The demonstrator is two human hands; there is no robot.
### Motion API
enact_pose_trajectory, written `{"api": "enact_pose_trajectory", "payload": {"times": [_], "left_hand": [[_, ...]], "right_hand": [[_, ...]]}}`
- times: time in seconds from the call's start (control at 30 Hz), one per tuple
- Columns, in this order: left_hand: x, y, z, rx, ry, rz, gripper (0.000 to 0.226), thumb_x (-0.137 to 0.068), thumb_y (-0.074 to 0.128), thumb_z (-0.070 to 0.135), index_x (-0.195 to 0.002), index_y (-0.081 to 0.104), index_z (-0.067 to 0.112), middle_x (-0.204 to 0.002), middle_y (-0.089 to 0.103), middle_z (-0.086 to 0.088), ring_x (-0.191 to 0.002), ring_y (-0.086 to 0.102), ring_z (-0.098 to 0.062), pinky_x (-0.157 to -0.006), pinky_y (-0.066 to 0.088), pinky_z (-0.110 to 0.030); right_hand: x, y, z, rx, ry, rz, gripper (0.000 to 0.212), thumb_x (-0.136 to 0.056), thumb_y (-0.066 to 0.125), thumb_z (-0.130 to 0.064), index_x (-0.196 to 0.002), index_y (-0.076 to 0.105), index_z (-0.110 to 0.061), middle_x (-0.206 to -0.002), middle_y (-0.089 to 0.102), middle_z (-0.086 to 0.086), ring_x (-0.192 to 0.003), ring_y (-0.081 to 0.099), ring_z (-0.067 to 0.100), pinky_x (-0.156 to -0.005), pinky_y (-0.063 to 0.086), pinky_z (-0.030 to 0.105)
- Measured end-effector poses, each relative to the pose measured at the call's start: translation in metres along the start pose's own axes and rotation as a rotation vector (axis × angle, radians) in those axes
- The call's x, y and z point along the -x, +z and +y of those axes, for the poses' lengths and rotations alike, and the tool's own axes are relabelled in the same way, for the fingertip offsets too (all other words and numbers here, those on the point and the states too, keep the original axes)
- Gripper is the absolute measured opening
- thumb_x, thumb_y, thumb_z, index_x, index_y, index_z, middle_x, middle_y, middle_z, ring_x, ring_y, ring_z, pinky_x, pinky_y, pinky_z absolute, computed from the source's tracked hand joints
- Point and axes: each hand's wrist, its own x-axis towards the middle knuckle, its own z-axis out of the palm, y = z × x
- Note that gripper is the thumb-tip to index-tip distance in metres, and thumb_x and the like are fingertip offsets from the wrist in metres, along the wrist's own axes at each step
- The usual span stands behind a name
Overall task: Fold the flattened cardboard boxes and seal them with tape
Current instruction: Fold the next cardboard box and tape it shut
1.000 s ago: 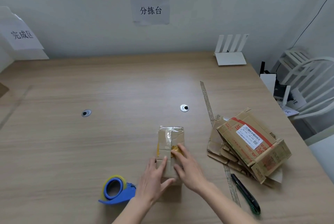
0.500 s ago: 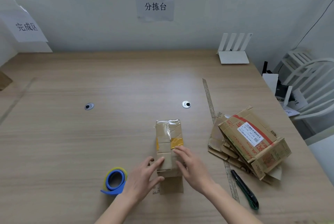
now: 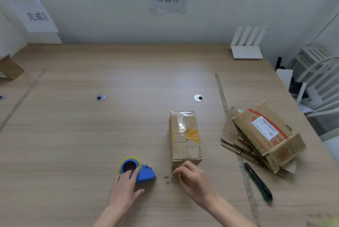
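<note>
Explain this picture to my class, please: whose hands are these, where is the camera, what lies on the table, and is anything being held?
There is no machine here. A person wears a camera on the head, looking forward and down, so you see their own two hands.

On the wooden table stands a small folded cardboard box, patched with clear and yellow tape. The right hand touches its near end; whether it grips the flap is unclear. The left hand rests on a blue tape dispenser, fingers over the roll, not lifting it.

To the right lie a pile of flattened boxes, a utility knife and a long ruler.
</note>
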Motion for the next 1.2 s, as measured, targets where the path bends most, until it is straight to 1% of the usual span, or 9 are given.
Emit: {"api": "enact_pose_trajectory", "payload": {"times": [0.13, 0.23, 0.3, 0.43, 0.67, 0.83, 0.93, 1.03, 1.2], "left_hand": [[-0.007, -0.003, -0.008, 0.007, 0.047, 0.032, 0.073, -0.051, 0.091, 0.055, -0.114, 0.072, 0.023, -0.072, 0.055, 0.013, -0.062, 0.058, -0.013, -0.061, 0.052, -0.025], [-0.005, 0.003, -0.023, 0.143, 0.099, 0.001, 0.043, -0.08, 0.065, 0.053, -0.112, 0.066, 0.025, -0.081, 0.054, 0.009, -0.073, 0.054, -0.018, -0.063, 0.041, -0.028], [0.002, -0.003, -0.031, 0.252, 0.125, 0.002, 0.041, -0.084, 0.049, 0.055, -0.111, 0.06, 0.027, -0.089, 0.051, 0.011, -0.079, 0.051, -0.017, -0.066, 0.036, -0.027], [0.017, -0.035, -0.042, 0.39, 0.176, -0.012, 0.019, -0.083, 0.05, 0.054, -0.096, 0.047, 0.041, -0.087, 0.047, 0.023, -0.078, 0.047, -0.008, -0.065, 0.034, -0.022], [0.021, -0.083, -0.051, 0.424, 0.249, 0.057, 0.021, -0.08, 0.058, 0.055, -0.093, 0.046, 0.042, -0.085, 0.05, 0.028, -0.079, 0.044, 0.006, -0.07, 0.033, -0.013], [0.017, -0.099, -0.055, 0.403, 0.249, 0.111, 0.029, -0.079, 0.059, 0.06, -0.098, 0.053, 0.038, -0.087, 0.05, 0.031, -0.079, 0.045, 0.006, -0.071, 0.036, -0.019], [0.015, -0.106, -0.058, 0.415, 0.227, 0.111, 0.045, -0.08, 0.053, 0.073, -0.114, 0.053, 0.043, -0.1, 0.057, 0.033, -0.086, 0.051, 0.003, -0.077, 0.041, -0.021], [0.014, -0.113, -0.052, 0.378, 0.231, 0.1, 0.06, -0.081, 0.035, 0.082, -0.135, 0.039, 0.057, -0.104, 0.064, 0.027, -0.086, 0.058, -0.003, -0.076, 0.046, -0.023], [0.007, -0.126, -0.049, 0.207, 0.255, 0.026, 0.07, -0.076, 0.013, 0.088, -0.14, 0.027, 0.063, -0.116, 0.063, 0.028, -0.091, 0.06, -0.003, -0.074, 0.048, -0.024]], "right_hand": [[0.02, 0.028, -0.001, -0.037, 0.144, -0.153, 0.02, -0.097, 0.054, -0.017, -0.107, 0.066, -0.028, -0.1, 0.057, -0.013, -0.084, 0.06, 0.002, -0.072, 0.045, 0.012], [0.017, 0.042, -0.004, -0.06, 0.264, -0.243, 0.027, -0.094, 0.057, -0.018, -0.117, 0.067, -0.03, -0.105, 0.056, -0.019, -0.087, 0.058, -0.006, -0.079, 0.046, 0.012], [0.006, 0.049, -0.011, -0.086, 0.34, -0.266, 0.029, -0.092, 0.061, -0.023, -0.12, 0.066, -0.031, -0.102, 0.058, -0.019, -0.088, 0.059, -0.003, -0.083, 0.051, 0.019], [-0.023, 0.053, -0.029, -0.102, 0.44, -0.29, 0.041, -0.098, 0.061, -0.025, -0.138, 0.055, -0.035, -0.11, 0.057, -0.017, -0.092, 0.059, 0.002, -0.088, 0.05, 0.02], [-0.066, 0.056, -0.069, -0.172, 0.427, -0.359, 0.05, -0.1, 0.06, -0.032, -0.147, 0.046, -0.041, -0.135, 0.051, -0.018, -0.11, 0.057, 0.001, -0.098, 0.049, 0.024], [-0.082, 0.049, -0.086, -0.111, 0.398, -0.245, 0.007, -0.097, 0.067, -0.031, -0.1, 0.072, -0.031, -0.102, 0.066, -0.018, -0.092, 0.064, -0.001, -0.088, 0.056, 0.031], [-0.081, 0.04, -0.093, -0.078, 0.392, -0.239, 0.008, -0.096, 0.067, -0.033, -0.097, 0.074, -0.028, -0.096, 0.067, -0.018, -0.09, 0.063, 0.0, -0.085, 0.055, 0.029], [-0.073, 0.03, -0.099, -0.024, 0.382, -0.269, 0.009, -0.097, 0.066, -0.032, -0.097, 0.074, -0.027, -0.095, 0.065, -0.017, -0.091, 0.062, 0.003, -0.085, 0.054, 0.027], [-0.046, -0.007, -0.083, -0.041, 0.52, -0.2, 0.011, -0.095, 0.067, -0.026, -0.084, 0.069, -0.026, -0.086, 0.068, -0.013, -0.077, 0.063, -0.004, -0.071, 0.052, 0.017]]}}
